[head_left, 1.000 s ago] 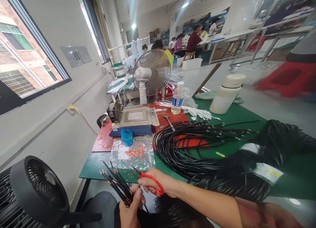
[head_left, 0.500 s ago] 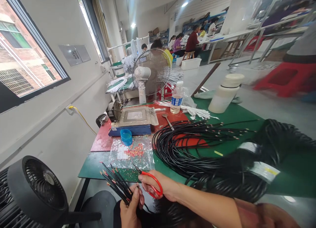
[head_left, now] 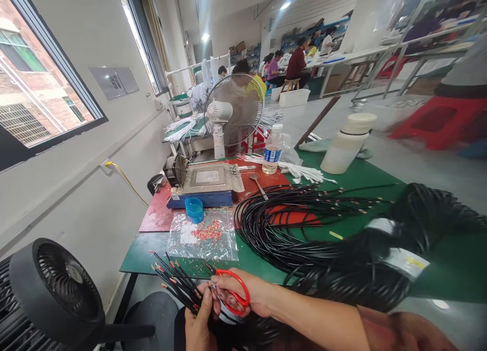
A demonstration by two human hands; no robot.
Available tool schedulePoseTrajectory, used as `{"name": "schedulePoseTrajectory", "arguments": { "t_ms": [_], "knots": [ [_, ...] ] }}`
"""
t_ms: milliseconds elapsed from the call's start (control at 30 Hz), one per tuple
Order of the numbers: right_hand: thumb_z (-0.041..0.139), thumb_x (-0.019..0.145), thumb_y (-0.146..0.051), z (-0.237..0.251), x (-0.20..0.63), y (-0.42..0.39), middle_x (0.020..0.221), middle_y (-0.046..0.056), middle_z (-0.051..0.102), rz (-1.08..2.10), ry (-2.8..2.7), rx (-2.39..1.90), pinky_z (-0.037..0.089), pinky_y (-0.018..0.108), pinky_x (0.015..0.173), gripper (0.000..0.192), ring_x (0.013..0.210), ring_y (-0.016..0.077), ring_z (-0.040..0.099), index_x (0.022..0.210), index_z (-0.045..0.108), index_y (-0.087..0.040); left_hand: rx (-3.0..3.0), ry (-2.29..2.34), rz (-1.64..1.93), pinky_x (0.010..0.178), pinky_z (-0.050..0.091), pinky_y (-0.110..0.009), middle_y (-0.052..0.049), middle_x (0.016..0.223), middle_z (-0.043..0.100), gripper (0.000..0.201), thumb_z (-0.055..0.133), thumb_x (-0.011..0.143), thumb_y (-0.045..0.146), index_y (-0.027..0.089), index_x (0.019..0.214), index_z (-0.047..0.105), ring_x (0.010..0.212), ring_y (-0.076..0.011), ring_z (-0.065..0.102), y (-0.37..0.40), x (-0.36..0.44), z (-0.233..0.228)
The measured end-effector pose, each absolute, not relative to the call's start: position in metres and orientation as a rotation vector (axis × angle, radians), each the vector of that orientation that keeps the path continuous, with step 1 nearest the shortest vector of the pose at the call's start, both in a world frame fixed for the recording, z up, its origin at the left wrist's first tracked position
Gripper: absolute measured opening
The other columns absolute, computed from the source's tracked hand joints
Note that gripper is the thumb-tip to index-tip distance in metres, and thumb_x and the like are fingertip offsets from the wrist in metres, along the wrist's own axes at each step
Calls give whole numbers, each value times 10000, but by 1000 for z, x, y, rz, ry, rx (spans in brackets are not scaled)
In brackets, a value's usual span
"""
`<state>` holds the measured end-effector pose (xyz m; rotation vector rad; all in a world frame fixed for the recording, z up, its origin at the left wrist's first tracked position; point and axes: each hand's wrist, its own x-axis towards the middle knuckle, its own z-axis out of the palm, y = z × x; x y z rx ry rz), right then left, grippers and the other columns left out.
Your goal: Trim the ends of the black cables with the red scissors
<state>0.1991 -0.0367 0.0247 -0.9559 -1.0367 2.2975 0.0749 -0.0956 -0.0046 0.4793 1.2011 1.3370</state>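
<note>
While the left hand [head_left: 198,323] at the bottom centre of the frame clasps a fan of black wires [head_left: 175,282], the right hand [head_left: 247,296] just beside it grips red-handled scissors [head_left: 233,289], blades at the wire ends, below a plastic bag [head_left: 205,234] on the green table [head_left: 141,253].

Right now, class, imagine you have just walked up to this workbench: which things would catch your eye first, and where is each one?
Nearest the viewer, the right hand grips red-handled scissors beside a fanned bunch of thin black wires with stripped tips held in the left hand. Across the green-topped table sprawl big coils of black cable. A white pedestal fan stands at the far end, and a black round fan sits at the lower left.
</note>
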Motion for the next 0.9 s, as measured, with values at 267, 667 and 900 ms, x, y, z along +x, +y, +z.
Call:
{"name": "schedulePoseTrajectory", "arguments": {
  "t_ms": [267, 667, 900],
  "knots": [
    [656, 616, -538, 26, 200, -37, 347, -62, 402, 2276, -1100, -934, 177, 183, 300, 444, 284, 35, 316, 514, 517, -130, 459, 1211, 1352, 501, 304, -199, 46, 469, 473, 194, 648, 644, 345, 156, 664, 607, 482, -51, 393, -95, 76, -3],
    [623, 649, -519, 32, 200, -36, 359, -47, 434, 2190, -1182, -950, 183, 169, 303, 455, 295, 28, 317, 454, 487, -131, 496, 1211, 1360, 511, 318, -208, 43, 493, 498, 217, 630, 663, 344, 155, 769, 623, 496, -59, 412, -97, 74, -7],
    [633, 682, -433, 30, 201, -38, 392, -51, 477, 2034, -1326, -975, 221, 158, 296, 383, 303, 21, 300, 489, 511, -126, 470, 1223, 1366, 531, 339, -208, 43, 499, 507, 208, 628, 669, 337, 155, 769, 606, 511, -62, 431, -97, 76, -6]
  ]
}}
